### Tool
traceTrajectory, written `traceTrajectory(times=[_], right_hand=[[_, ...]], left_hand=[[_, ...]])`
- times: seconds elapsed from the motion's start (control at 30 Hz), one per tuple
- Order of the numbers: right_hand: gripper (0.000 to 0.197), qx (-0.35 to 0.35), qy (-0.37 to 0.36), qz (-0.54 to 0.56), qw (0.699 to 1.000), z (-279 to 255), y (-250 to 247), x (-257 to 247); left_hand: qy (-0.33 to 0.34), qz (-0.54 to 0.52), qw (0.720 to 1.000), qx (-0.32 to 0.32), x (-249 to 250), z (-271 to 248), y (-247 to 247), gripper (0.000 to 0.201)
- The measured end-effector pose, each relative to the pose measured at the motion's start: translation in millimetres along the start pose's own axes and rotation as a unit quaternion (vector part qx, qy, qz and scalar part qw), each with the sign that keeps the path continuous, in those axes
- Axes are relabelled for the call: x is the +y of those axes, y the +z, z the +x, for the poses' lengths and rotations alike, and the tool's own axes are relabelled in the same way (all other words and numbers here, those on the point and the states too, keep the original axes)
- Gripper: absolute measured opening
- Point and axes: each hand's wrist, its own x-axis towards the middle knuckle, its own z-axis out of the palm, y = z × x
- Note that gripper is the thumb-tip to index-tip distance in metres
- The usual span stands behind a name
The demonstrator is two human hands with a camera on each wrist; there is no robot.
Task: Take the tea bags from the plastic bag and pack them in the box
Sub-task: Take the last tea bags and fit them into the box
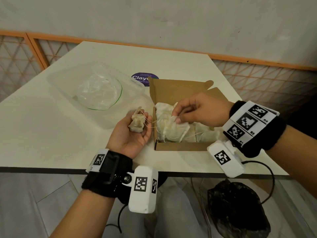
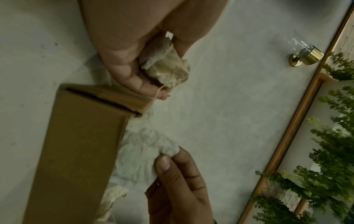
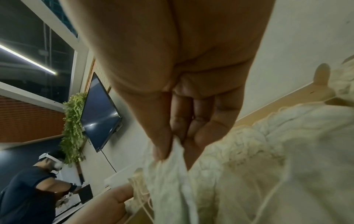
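An open brown cardboard box (image 1: 181,146) sits on the white table, filled with several pale tea bags (image 1: 202,133). My right hand (image 1: 197,110) hovers over the box and pinches one tea bag (image 1: 178,127) by its top corner between thumb and forefinger. The same pinch shows in the right wrist view on the tea bag (image 3: 172,174). My left hand (image 1: 135,129), palm up just left of the box, holds a bunch of tea bags (image 1: 137,123) with strings trailing toward the box. The left wrist view shows that bunch (image 2: 168,69). The clear plastic bag (image 1: 99,90) lies in a tub.
A clear plastic tub (image 1: 135,86) stands at the left of the box. A round purple sticker (image 1: 140,78) lies on the table behind the box. The box lid (image 1: 178,90) stands open at the back. A black bag (image 1: 238,210) sits on the floor.
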Motion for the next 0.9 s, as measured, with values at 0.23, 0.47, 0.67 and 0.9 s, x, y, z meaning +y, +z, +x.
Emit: traceTrajectory(times=[0.23,0.47,0.67,0.9], right_hand=[[0.014,-0.097,0.036,-0.035,0.994,24.9,9.4,-9.5],[0.013,0.073,-0.01,-0.195,0.978,28.1,3.0,-15.3],[0.012,0.007,0.036,-0.195,0.98,-48.4,-31.5,2.5],[0.016,0.051,0.012,-0.166,0.985,-74.0,-10.4,57.8]], left_hand=[[-0.003,0.016,1.0,0.001,-1.3,-2.4,1.7,0.029],[-0.008,0.022,1.0,-0.003,-2.3,-3.9,1.0,0.022],[-0.005,0.028,0.999,-0.017,-2.7,-4.2,-1.0,0.027],[0.006,0.012,0.997,-0.081,-2.8,-5.8,14.1,0.037]])
